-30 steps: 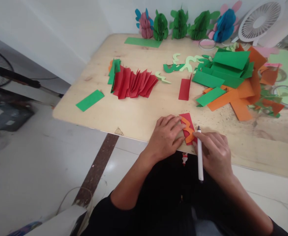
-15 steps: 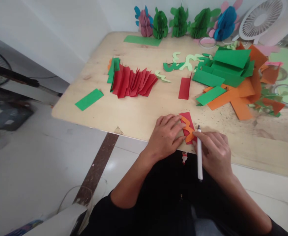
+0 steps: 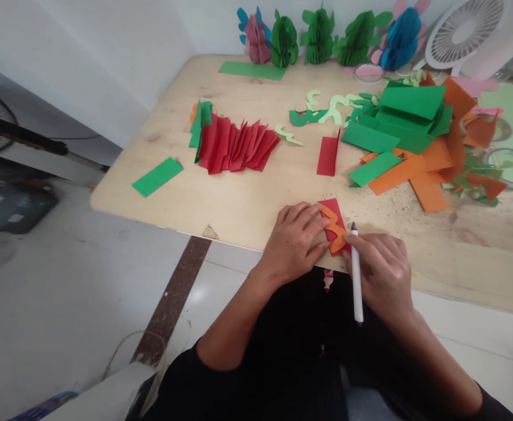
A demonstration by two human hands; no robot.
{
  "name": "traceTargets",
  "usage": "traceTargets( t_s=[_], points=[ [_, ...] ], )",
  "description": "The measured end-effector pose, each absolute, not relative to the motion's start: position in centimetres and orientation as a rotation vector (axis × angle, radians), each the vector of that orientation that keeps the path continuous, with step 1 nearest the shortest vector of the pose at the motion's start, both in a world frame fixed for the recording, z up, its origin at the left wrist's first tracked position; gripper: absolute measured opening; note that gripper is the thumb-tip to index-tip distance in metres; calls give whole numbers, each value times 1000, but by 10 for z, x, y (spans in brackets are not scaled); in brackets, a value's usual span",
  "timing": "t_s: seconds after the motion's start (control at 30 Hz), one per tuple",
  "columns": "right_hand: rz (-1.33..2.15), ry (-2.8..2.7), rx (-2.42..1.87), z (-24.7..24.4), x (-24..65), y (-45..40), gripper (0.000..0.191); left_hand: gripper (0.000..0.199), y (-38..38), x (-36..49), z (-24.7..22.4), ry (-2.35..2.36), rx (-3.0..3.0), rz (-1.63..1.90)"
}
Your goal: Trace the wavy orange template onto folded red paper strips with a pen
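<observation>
At the table's near edge lies a folded-looking red paper strip (image 3: 333, 206) with a wavy orange paper cutout (image 3: 336, 227) on top of it. My left hand (image 3: 297, 238) rests on the left side of both papers, its fingers bent and its fingertips and thumb holding the cutout against the strip. In my right hand (image 3: 382, 264) a white pen (image 3: 356, 280) is held, dark tip pointing up and away from the papers. The right fingertips also press the lower right edge of the cutout; part of the red strip is hidden beneath the hands.
Beyond my hands stand a folded red card (image 3: 327, 155) and a row of red folded papers (image 3: 239, 145). Green strips (image 3: 408, 120) and orange strips (image 3: 432, 175) pile up at right. Paper figures (image 3: 319, 38) and a white fan (image 3: 464, 35) line the back; a green strip (image 3: 158, 176) lies left.
The view has shifted very slightly. The pen's lower end has swung a little to the right; both hands stay on the papers.
</observation>
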State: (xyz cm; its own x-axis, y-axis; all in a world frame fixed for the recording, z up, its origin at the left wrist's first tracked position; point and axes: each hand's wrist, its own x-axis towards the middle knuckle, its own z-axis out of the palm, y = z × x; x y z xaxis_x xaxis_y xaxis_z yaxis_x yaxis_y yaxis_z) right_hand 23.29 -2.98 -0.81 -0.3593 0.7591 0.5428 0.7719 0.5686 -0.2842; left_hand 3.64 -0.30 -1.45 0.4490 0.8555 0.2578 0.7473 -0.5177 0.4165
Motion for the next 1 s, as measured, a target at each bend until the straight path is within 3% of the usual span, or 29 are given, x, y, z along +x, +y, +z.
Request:
traceTargets(
  t_s=[1.0],
  points=[
    [-36,-2151,-1263,-12,234,-29,23,34,-2,37,-14,1395,2453,639]
  ],
)
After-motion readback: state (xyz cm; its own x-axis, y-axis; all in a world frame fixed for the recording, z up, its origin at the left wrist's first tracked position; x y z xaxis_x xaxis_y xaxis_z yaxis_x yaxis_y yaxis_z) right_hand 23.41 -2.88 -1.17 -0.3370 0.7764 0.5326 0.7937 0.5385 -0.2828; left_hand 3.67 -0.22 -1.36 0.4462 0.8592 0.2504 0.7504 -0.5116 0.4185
